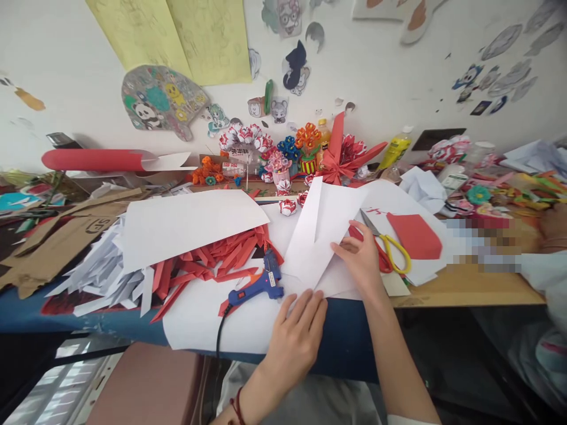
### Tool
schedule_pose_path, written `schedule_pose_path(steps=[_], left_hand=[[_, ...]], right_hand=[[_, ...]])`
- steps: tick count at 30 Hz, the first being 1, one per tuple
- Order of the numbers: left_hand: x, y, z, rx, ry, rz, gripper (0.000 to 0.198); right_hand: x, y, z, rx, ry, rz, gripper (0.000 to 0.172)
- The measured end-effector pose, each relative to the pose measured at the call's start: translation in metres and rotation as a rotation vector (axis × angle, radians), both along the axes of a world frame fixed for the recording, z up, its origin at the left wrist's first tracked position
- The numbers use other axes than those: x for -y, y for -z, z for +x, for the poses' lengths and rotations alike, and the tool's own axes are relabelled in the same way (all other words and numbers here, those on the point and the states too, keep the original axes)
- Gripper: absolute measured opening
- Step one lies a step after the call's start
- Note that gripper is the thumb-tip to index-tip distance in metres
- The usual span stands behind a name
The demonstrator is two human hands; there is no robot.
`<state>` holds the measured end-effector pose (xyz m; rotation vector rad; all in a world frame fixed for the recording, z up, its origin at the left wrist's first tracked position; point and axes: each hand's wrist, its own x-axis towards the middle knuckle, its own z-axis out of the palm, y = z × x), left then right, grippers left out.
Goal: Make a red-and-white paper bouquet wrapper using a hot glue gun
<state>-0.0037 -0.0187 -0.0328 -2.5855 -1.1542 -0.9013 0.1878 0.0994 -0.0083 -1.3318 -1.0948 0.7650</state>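
Note:
A folded white sheet of paper (pixel 328 215) rises at a slant above the table in front of me, with a narrow strip turned over along its left side. My left hand (pixel 299 330), a dark red cord on its wrist, has its fingers together and bent at the sheet's lower corner; its thumb is hidden. Along the sheet's right edge is my right hand (pixel 361 257), thumb and forefinger spread apart and touching the paper. Just beyond that hand lie scissors (pixel 402 254) with red and yellow handles. A blue glue gun (pixel 261 283) rests left of the sheet.
A large white sheet (pixel 190 221) covers part of a heap of white strips (pixel 104 271) and red strips (pixel 230 254). Red paper (pixel 414 235) lies at right. Craft flowers (pixel 308 139) and a yellow bottle (pixel 396 147) line the wall. Cardboard (pixel 66 242) sits at left.

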Motion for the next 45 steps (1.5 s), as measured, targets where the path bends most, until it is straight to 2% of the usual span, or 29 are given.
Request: schedule_pose_path(steps=[3, 7, 12, 14, 16, 18, 20, 23, 25, 27, 29, 32, 36, 38, 42, 45], left_hand=[[0.001, -0.008, -0.001, 0.069, 0.018, -0.008, 0.036], [0.0, -0.026, 0.0, 0.22, -0.001, 0.015, 0.037], [-0.015, -0.05, 0.005, 0.554, -0.131, 0.055, 0.026], [-0.026, -0.062, 0.007, 0.65, -0.187, 0.061, 0.033], [-0.039, -0.076, 0.008, 0.718, -0.186, -0.051, 0.047], [-0.05, -0.09, 0.011, 0.778, -0.125, -0.294, 0.053], [-0.06, -0.102, 0.014, 0.868, -0.076, -0.522, 0.043], [-0.071, -0.113, 0.016, 1.034, -0.075, -0.631, 0.025], [-0.079, -0.118, 0.015, 1.111, -0.075, -0.607, 0.024], [-0.088, -0.119, 0.011, 1.158, -0.062, -0.573, 0.027], [-0.098, -0.118, 0.004, 1.181, -0.057, -0.532, 0.028], [-0.112, -0.113, -0.009, 1.176, -0.075, -0.474, 0.026], [-0.119, -0.108, -0.027, 1.115, -0.109, -0.431, 0.021], [-0.116, -0.11, -0.035, 0.991, -0.163, -0.413, 0.019], [-0.093, -0.12, -0.046, 0.776, -0.346, -0.264, 0.033], [-0.069, -0.121, -0.049, 0.736, -0.294, -0.257, 0.028]], right_hand=[[0.005, -0.014, -0.003, -0.1, -0.013, 0.113, 0.072], [0.02, -0.043, 0.005, -0.154, -0.022, 0.284, 0.067], [0.027, -0.07, 0.017, -0.159, 0.014, 0.475, 0.062], [0.025, -0.076, 0.018, -0.145, 0.009, 0.529, 0.062], [0.022, -0.083, 0.017, -0.137, -0.02, 0.566, 0.066], [0.019, -0.089, 0.014, -0.147, -0.057, 0.581, 0.073], [0.017, -0.095, 0.009, -0.177, -0.106, 0.567, 0.08], [0.012, -0.103, 0.001, -0.215, -0.241, 0.479, 0.083], [0.007, -0.106, -0.006, -0.156, -0.392, 0.361, 0.075], [-0.001, -0.104, -0.016, -0.026, -0.531, 0.234, 0.054], [-0.01, -0.1, -0.027, 0.075, -0.576, 0.169, 0.04], [-0.026, -0.092, -0.043, 0.075, -0.527, 0.182, 0.043], [-0.042, -0.083, -0.053, 0.029, -0.534, 0.203, 0.048], [-0.049, -0.079, -0.053, 0.03, -0.539, 0.21, 0.048], [-0.064, -0.074, -0.046, 0.031, -0.478, 0.222, 0.048], [-0.08, -0.074, -0.038, 0.015, -0.411, 0.223, 0.052]])
